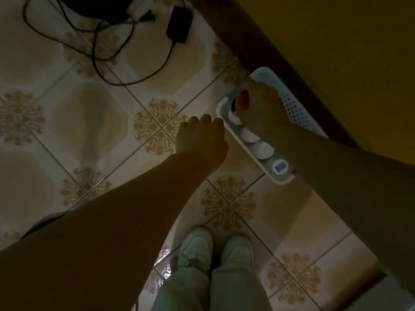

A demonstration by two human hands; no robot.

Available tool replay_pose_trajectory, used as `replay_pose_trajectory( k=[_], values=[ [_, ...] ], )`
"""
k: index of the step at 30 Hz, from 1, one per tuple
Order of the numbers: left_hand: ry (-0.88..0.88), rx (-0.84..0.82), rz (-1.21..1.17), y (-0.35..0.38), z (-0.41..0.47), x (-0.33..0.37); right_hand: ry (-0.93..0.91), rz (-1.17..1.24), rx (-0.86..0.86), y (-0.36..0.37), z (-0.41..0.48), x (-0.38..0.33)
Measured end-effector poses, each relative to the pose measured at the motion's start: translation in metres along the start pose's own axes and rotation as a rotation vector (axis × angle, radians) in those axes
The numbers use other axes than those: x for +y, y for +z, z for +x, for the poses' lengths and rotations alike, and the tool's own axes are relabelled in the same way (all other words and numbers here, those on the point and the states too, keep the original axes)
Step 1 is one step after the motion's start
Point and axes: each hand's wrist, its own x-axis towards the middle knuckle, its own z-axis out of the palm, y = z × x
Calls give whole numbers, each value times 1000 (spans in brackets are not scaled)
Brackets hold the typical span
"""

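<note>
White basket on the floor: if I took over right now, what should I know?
Left hand: fingers loosely curled, holding nothing, beside the white basket.
Right hand: inside the basket, fingers round an orange thing at its far end.
The basket sits on the tiled floor by the wall, with white round tubs and a blue-labelled one in a row.
Done: tubs sit in the basket. Left: the orange thing; going in or coming out, I cannot tell.

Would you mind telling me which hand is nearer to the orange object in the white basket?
Right. The right hand is inside the basket, fingers around the orange object; the left hand hovers outside its rim.
</note>
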Motion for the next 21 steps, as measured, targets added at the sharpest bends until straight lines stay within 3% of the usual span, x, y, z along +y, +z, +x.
replay_pose_trajectory(
  k=[6, 12, 18, 21],
  values=[
    [-14, 23, -15, 36, 28, -14, 10, -100, -16, 46, 12, 21],
    [-4, 21, -26, 36, 23, -16, -22, -155, -40, 42, 7, 20],
    [7, 16, -17, -18, -23, -17, -63, -167, -51, -27, -10, -18],
    [12, 37, 4, -66, -56, -15, -147, -301, -71, -91, -24, -49]
  ],
)
